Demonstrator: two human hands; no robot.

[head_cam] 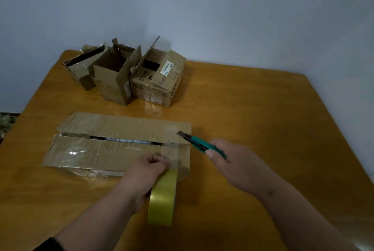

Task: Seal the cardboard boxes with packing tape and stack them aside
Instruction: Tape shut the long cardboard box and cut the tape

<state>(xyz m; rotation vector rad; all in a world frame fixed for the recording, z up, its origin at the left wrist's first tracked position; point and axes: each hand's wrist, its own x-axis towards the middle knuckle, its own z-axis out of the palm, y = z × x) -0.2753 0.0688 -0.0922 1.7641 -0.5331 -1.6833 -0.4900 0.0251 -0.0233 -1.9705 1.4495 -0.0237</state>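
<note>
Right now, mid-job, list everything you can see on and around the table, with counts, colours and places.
Flat long cardboard box: one, brown, near centre of table, top seam partly gaping, a clear tape strip across its right end.
Open cardboard boxes: three, brown, flaps up, clustered at the far left of the table.
Packing tape roll: one, yellowish, standing on edge at the flat box's near side, held by the left hand.
Utility knife: one, green handle, blade out over the flat box's right end.
Table: one, orange-brown wood.
Wall: pale grey-blue, behind.
Left hand: grips the roll.
Right hand: grips the knife.
</note>
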